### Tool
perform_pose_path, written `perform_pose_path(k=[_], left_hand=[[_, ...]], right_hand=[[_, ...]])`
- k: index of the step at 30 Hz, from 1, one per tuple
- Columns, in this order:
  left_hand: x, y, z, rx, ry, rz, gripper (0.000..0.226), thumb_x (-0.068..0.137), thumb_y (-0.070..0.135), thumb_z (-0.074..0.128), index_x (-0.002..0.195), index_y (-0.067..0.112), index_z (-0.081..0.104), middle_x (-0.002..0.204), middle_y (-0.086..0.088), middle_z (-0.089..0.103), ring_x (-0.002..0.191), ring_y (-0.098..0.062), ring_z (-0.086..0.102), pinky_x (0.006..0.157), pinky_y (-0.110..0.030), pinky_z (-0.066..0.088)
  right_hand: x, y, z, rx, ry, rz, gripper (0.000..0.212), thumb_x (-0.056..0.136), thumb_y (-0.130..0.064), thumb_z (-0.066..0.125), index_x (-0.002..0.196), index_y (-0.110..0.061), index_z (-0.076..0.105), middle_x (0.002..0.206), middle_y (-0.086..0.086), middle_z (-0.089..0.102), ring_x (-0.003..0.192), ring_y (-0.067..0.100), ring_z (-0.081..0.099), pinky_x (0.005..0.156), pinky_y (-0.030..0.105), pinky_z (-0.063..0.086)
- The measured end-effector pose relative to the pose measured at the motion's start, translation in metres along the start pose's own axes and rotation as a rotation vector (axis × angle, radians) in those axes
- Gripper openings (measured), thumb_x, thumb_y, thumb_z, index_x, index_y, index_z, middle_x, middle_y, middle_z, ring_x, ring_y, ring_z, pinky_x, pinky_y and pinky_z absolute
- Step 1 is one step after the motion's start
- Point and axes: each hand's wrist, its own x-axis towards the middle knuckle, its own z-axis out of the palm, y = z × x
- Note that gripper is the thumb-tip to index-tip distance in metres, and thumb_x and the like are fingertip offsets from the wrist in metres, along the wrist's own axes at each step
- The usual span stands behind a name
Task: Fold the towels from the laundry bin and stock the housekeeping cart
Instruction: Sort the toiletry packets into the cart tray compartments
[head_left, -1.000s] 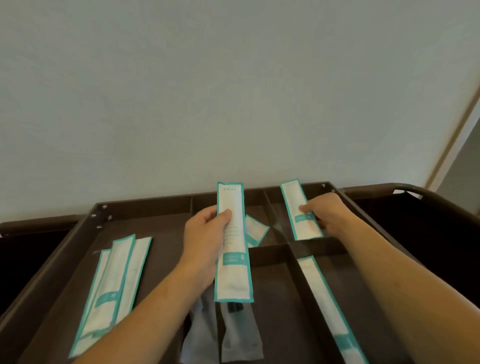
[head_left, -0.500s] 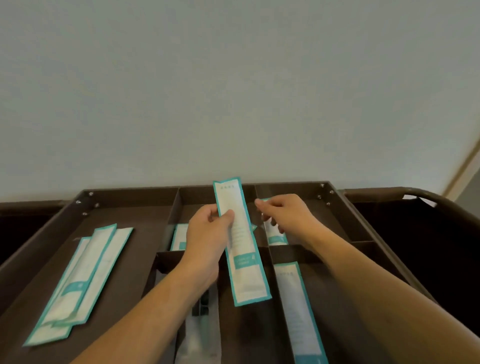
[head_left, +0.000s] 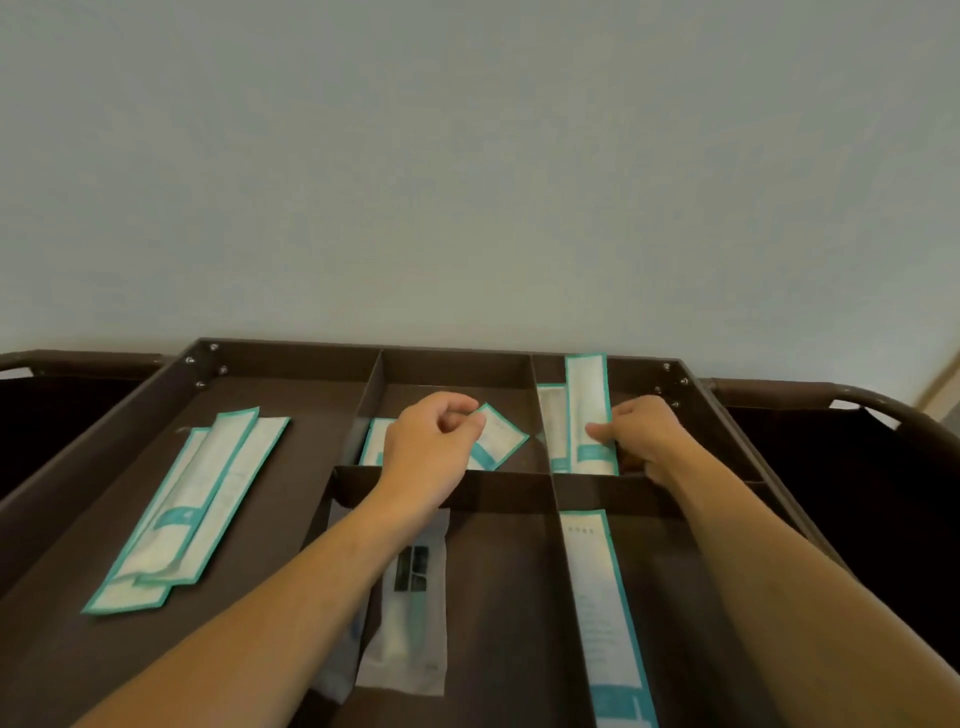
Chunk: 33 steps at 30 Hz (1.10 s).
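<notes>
Stocking cart tray (head_left: 270, 358): left hand (head_left: 428, 447) pinches short teal packet (head_left: 496, 436), right hand (head_left: 636, 434) grips long upright packet (head_left: 587, 410) in back-right compartment; next, probably lay both flat.

we see bare floor in the cart tray's (head_left: 291, 358) near middle compartment; dividers (head_left: 498, 486) wall each compartment, and long packets (head_left: 192, 509) crowd its left side.

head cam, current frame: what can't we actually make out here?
- Print on the long teal-edged white packet at the right hand: too small, blurred.
- Small teal-edged sachet pinched by the left hand: near end behind the fingers.
- Clear plastic pouch: left side under the left forearm.
- Long packet in the near right compartment: cut by the bottom edge.
- Towels, laundry bin: out of frame.
</notes>
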Motion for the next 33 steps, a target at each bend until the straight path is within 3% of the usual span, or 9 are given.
perform_pose_path(k=[3,8,12,16,20,24,27,30,33], left_hand=[[0.001,-0.001,0.001,0.054,-0.007,0.064,0.013,0.098,0.028,0.066,0.105,0.039,0.066,0.098,0.021,0.063,0.102,-0.001,0.059,0.059,-0.016,0.055],[-0.002,-0.004,0.007,0.228,-0.071,0.13,0.012,0.1,0.032,0.062,0.104,0.044,0.063,0.107,0.019,0.064,0.113,-0.009,0.059,0.06,-0.013,0.046],[-0.003,-0.006,-0.001,0.31,-0.09,0.11,0.009,0.099,0.035,0.064,0.107,0.039,0.064,0.125,0.01,0.066,0.111,-0.009,0.059,0.066,-0.016,0.051],[0.004,-0.002,-0.033,0.457,-0.034,0.057,0.016,0.098,0.034,0.064,0.113,0.031,0.07,0.124,0.006,0.068,0.105,-0.007,0.058,0.068,-0.019,0.051],[-0.001,-0.006,-0.091,0.588,0.101,-0.022,0.016,0.096,0.032,0.063,0.108,0.029,0.072,0.112,0.005,0.071,0.107,-0.017,0.063,0.09,-0.033,0.052],[-0.02,-0.03,-0.164,0.824,0.303,-0.113,0.022,0.095,0.033,0.061,0.113,0.026,0.073,0.118,-0.004,0.072,0.112,-0.026,0.064,0.09,-0.033,0.048],[-0.027,-0.053,-0.209,0.998,0.267,-0.245,0.043,0.095,0.049,0.06,0.128,0.021,0.065,0.131,-0.007,0.067,0.121,-0.027,0.06,0.098,-0.036,0.047],[-0.026,-0.075,-0.225,1.111,0.084,-0.451,0.087,0.082,0.078,0.059,0.139,0.013,0.049,0.14,-0.012,0.057,0.128,-0.032,0.052,0.1,-0.041,0.046],[-0.016,-0.09,-0.224,1.078,0.05,-0.472,0.106,0.072,0.079,0.067,0.144,0.006,0.039,0.142,-0.016,0.05,0.13,-0.035,0.049,0.103,-0.044,0.044]], right_hand=[[0.007,0.0,0.01,-0.302,-0.065,-0.006,0.026,0.086,-0.03,0.08,0.097,-0.009,0.071,0.094,0.006,0.073,0.082,0.018,0.07,0.079,0.034,0.06],[0.001,-0.005,0.014,-0.556,-0.012,-0.033,0.032,0.088,-0.043,0.075,0.087,-0.014,0.061,0.086,0.001,0.067,0.068,0.013,0.067,0.059,0.021,0.05],[-0.026,-0.015,0.021,-0.74,0.14,-0.209,0.035,0.092,-0.044,0.069,0.11,-0.014,0.065,0.093,0.0,0.066,0.075,0.013,0.064,0.06,0.024,0.048],[-0.063,-0.059,0.047,-0.525,0.173,-0.548,0.042,0.094,-0.045,0.064,0.128,-0.02,0.065,0.12,-0.001,0.069,0.107,0.017,0.063,0.083,0.03,0.049],[-0.116,-0.109,0.1,-0.305,0.002,-0.707,0.03,0.093,-0.044,0.067,0.113,-0.022,0.073,0.096,-0.007,0.071,0.092,0.01,0.062,0.085,0.029,0.05],[-0.154,-0.138,0.162,-0.357,-0.154,-0.762,0.029,0.091,-0.045,0.067,0.108,-0.023,0.075,0.095,-0.006,0.072,0.096,0.016,0.065,0.092,0.033,0.052],[-0.171,-0.152,0.206,-0.43,-0.211,-0.795,0.028,0.091,-0.042,0.066,0.103,-0.019,0.076,0.103,0.001,0.075,0.103,0.023,0.066,0.092,0.034,0.051],[-0.181,-0.163,0.247,-0.485,-0.243,-0.759,0.029,0.092,-0.036,0.064,0.105,-0.013,0.076,0.108,0.005,0.074,0.106,0.026,0.067,0.09,0.034,0.052],[-0.181,-0.166,0.28,-0.52,-0.277,-0.663,0.031,0.092,-0.035,0.065,0.108,-0.01,0.075,0.111,0.007,0.073,0.104,0.025,0.068,0.084,0.033,0.053]])
